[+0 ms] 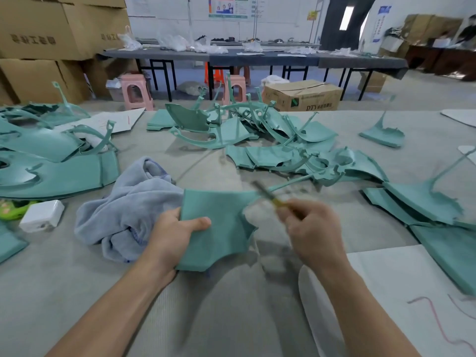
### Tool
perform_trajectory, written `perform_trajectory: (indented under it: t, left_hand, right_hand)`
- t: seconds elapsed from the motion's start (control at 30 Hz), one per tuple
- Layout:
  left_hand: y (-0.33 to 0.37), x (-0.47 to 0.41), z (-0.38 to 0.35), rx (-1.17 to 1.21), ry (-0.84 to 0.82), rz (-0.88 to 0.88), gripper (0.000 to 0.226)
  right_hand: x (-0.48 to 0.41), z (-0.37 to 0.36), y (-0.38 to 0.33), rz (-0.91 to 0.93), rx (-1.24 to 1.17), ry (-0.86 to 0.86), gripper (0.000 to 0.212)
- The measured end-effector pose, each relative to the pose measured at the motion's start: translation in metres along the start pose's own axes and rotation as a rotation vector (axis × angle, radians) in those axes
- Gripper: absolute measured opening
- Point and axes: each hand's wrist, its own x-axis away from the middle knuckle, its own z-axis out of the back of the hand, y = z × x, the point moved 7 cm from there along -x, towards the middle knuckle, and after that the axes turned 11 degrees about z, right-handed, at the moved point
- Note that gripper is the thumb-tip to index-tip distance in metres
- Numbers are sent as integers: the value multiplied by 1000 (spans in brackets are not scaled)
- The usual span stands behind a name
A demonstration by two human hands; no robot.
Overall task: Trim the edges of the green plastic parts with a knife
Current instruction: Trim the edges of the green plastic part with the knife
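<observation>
My left hand (177, 234) grips a green plastic part (221, 243) by its left edge, thumb on top, holding it just above the table. A thin stem runs from the part's upper right corner toward the pile. My right hand (313, 229) grips a knife (268, 195) with a yellow handle; it is blurred by motion. The blade points up and left at the part's upper right edge.
A pile of green parts (270, 135) lies across the middle of the table, with more at the left (51, 161) and right (425, 210). A grey towel (123, 210) sits left of my hand. A white box (41, 215) and white sheets (401, 300) lie nearby.
</observation>
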Motion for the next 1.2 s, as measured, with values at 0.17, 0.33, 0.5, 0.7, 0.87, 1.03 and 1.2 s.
perform_trajectory:
  t: [0.17, 0.33, 0.5, 0.7, 0.87, 1.03, 1.2]
  left_hand:
    - [-1, 2, -1, 30, -26, 30, 10]
    - [0, 2, -1, 29, -1, 20, 12]
    - [0, 3, 2, 78, -33, 59, 19]
    - [-3, -1, 7, 144, -37, 131, 18]
    - [-5, -3, 8, 133, -94, 164, 20]
    - [-3, -1, 7, 129, -129, 159, 30]
    - [-2, -1, 10, 157, -77, 180, 22]
  right_hand:
    - [-6, -11, 5, -90, 215, 14, 26]
    - [-2, -8, 11, -78, -157, 73, 20]
    - [-4, -33, 1, 1, -39, -188, 10]
    - [1, -27, -6, 17, -155, -214, 27]
    - [-2, -4, -5, 5, -46, -42, 19]
    - [4, -21, -13, 38, -127, -212, 26]
    - [2, -16, -11, 19, -209, -145, 25]
